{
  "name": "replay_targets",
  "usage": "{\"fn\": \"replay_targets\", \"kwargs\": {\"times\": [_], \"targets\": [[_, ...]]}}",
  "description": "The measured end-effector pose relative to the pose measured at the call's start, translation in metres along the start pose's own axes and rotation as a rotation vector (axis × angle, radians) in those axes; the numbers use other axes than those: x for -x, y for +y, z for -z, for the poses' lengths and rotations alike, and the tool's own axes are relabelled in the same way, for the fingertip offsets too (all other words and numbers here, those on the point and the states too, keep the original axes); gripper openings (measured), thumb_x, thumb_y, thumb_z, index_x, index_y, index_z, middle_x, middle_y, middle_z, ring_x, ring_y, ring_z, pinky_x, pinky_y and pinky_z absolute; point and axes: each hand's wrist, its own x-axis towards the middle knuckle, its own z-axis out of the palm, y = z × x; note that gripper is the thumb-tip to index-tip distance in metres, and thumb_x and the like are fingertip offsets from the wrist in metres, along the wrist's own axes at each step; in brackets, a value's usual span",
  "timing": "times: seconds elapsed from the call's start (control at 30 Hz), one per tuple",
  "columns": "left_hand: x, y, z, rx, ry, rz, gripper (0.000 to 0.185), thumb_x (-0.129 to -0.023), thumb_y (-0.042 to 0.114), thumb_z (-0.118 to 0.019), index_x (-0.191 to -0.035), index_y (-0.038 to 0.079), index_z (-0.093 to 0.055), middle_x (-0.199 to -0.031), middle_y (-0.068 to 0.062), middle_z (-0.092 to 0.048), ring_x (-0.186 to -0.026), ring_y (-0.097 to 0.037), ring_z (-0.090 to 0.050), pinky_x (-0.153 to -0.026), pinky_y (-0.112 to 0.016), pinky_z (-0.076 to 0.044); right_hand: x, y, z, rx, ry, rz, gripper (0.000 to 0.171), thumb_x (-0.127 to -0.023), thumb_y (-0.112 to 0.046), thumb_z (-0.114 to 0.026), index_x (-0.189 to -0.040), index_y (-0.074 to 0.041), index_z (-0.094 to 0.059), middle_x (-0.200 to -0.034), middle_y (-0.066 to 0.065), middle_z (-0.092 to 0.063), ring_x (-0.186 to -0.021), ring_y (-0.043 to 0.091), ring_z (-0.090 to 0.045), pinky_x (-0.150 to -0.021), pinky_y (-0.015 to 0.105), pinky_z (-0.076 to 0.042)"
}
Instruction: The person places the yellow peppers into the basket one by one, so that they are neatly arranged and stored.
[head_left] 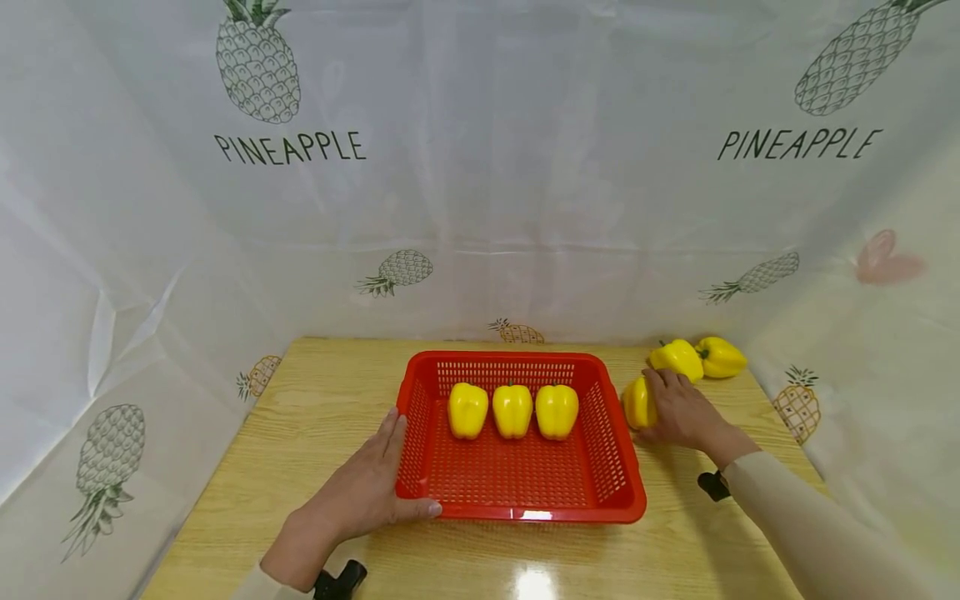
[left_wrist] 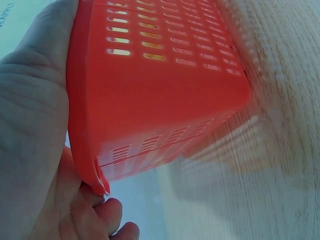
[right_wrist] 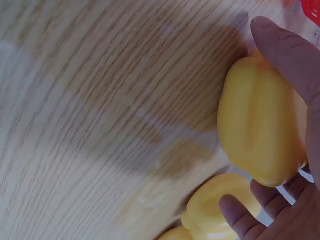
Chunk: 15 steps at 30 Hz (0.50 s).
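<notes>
- The pepper (head_left: 638, 403) you are reaching for lies on the table (head_left: 315, 417), just right of the basket (head_left: 525, 492) and touching or nearly touching its right wall.
- Your right hand (head_left: 678, 408) lies over this pepper from the right, its fingers (right_wrist: 285, 50) curled round it; the wrist view shows the thumb on one side and the fingertips on the other, the pepper in the palm.
- Two more peppers (head_left: 697, 358) lie just behind that hand, near the table's far right corner.
- Your left hand (head_left: 363, 492) holds the basket's near left corner, thumb along the front rim, fingers up the left wall.
- Three peppers (head_left: 512, 410) stand in a row inside the basket, toward its far side.
- A pineapple-print sheet (head_left: 480, 167) hangs behind and beside the table.
</notes>
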Motion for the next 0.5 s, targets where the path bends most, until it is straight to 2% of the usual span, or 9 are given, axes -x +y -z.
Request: {"fn": "replay_targets", "kwargs": {"times": [0.17,0.37,0.5], "targets": [[-0.0004,-0.0015,-0.0013,0.005,-0.007,0.004,0.142,-0.073,0.091,-0.067,-0.167,-0.003,-0.016,-0.176,-0.023,-0.007,-0.156,-0.050,-0.030,-0.121,-0.062,-0.038,-0.0035,0.0010,-0.0052,-0.033,0.004,-0.017,0.108,-0.075,-0.040,-0.095,-0.147,0.012,-0.032,-0.140,0.037,-0.043,-0.122,0.053,-0.048,-0.105,0.067,-0.047],[-0.0011,-0.0029,-0.0023,0.006,-0.005,0.000,0.142,-0.073,0.092,-0.066,-0.167,-0.003,-0.016,-0.176,-0.023,-0.007,-0.156,-0.050,-0.030,-0.121,-0.062,-0.037,-0.0028,-0.0008,-0.0073,-0.093,0.026,-0.030,0.101,-0.074,-0.030,-0.096,-0.145,0.008,-0.035,-0.130,0.037,-0.046,-0.117,0.054,-0.049,-0.099,0.068,-0.049],[-0.0012,-0.0032,-0.0025,0.005,-0.001,-0.002,0.142,-0.073,0.093,-0.065,-0.167,-0.003,-0.017,-0.176,-0.023,-0.008,-0.156,-0.050,-0.030,-0.121,-0.062,-0.038,-0.0022,0.0012,-0.0081,-0.086,0.005,-0.038,0.101,-0.075,-0.030,-0.095,-0.143,0.011,-0.032,-0.125,0.036,-0.047,-0.112,0.051,-0.049,-0.097,0.065,-0.049]]}}
